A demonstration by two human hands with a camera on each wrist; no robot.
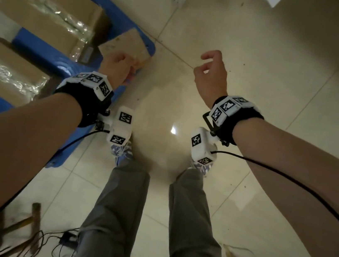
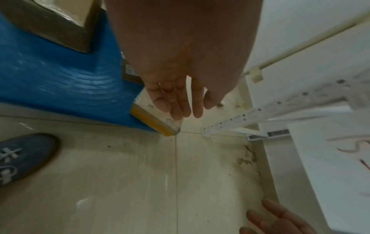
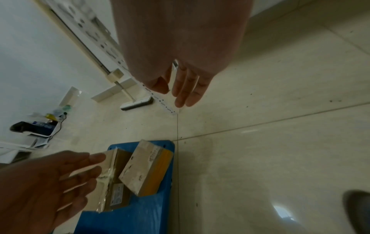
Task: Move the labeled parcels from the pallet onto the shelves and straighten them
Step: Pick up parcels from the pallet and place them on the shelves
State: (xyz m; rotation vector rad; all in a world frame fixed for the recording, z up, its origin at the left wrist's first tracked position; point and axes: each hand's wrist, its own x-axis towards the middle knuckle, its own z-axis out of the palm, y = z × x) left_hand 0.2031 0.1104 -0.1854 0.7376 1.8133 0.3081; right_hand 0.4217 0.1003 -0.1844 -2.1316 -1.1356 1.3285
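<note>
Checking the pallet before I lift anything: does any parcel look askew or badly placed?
Yes. The small parcel with the yellow side sits at the blue pallet's corner, turned at an angle to the larger taped box beside it. Both hands, left and right, are open and hold nothing.

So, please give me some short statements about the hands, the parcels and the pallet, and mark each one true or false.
1. The pallet is blue. True.
2. The right hand grips a parcel. False: it holds nothing, its fingers loosely curled over bare floor.
3. The small parcel lies near the pallet's corner. True.
4. All the parcels already stand on shelves. False: several cardboard boxes, like the large box, lie on the pallet.
5. The left hand is raised high above the person's head. False: it reaches down near the small parcel.
</note>
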